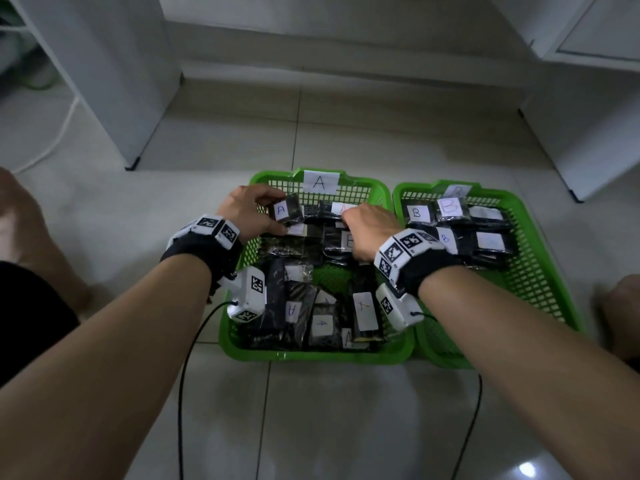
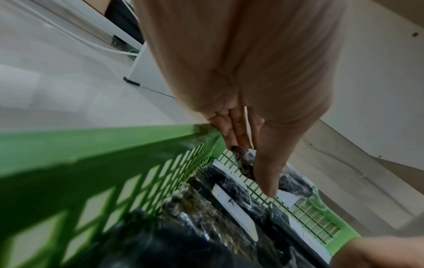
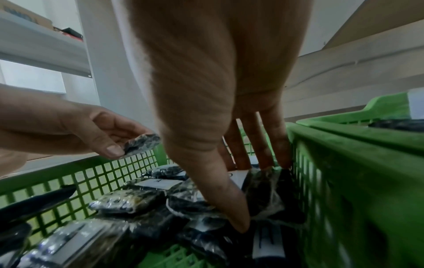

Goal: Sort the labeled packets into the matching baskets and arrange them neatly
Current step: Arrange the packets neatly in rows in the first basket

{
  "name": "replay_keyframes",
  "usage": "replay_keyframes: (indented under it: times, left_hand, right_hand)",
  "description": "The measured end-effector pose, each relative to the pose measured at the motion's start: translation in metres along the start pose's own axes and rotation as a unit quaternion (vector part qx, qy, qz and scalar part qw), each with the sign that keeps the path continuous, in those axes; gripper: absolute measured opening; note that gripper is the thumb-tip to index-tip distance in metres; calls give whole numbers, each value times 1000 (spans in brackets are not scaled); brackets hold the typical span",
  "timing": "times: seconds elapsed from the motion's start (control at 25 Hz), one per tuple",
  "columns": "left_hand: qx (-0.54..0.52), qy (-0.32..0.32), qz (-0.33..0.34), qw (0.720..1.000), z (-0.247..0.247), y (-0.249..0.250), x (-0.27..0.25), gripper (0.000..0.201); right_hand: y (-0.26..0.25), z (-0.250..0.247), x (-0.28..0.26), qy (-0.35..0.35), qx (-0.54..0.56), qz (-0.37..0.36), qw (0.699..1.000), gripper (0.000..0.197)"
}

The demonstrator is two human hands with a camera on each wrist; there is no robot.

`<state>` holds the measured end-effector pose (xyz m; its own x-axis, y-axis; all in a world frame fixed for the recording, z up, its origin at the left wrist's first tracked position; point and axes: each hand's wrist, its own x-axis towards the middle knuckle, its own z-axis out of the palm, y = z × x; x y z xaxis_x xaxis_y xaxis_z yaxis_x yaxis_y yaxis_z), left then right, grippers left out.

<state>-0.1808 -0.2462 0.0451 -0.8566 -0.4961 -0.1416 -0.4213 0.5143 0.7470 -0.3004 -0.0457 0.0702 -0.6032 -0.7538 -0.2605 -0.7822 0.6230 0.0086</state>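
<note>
Packets wrapped in dark plastic with white letter labels fill two green baskets set side by side on the tiled floor: the A basket (image 1: 242, 261) on the left, the B basket (image 1: 540, 271) on the right. The left hand (image 1: 247, 209) pinches an A-labelled packet (image 1: 285, 210) between thumb and fingers (image 3: 110, 130) above the A basket's far left corner. The right hand (image 1: 369, 230) reaches into the A basket's far right side, its fingers (image 3: 257, 145) extended and its thumb pressing down on a B-labelled packet (image 1: 341, 242) lying among the A packets.
</note>
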Motion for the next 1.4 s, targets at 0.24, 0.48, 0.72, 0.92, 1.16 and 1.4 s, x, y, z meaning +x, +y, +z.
replay_keyframes:
  times: [0.24, 0.48, 0.72, 0.92, 1.16, 1.4]
  left_hand:
    - [-18, -20, 7, 1000, -5, 0, -2, 70]
    - [-3, -26, 15, 1000, -5, 0, -3, 71]
    - [42, -16, 26, 999, 0, 8, -6, 84]
    - [51, 4, 89, 995, -4, 27, 0, 85]
    - [83, -11, 113, 990, -9, 30, 18, 72]
    - [337, -193, 70, 919, 3, 21, 23, 46]
  right_hand:
    - [2, 5, 2, -12, 8, -9, 1000, 27]
    - [9, 7, 3, -14, 33, -8, 999, 37]
    - [6, -6, 7, 17, 128, 2, 992, 47]
    - [-18, -26, 13, 97, 230, -97, 964, 76]
    - [-10, -34, 36, 101, 159, -71, 980, 39]
    - [22, -35, 53, 72, 118, 23, 990, 43]
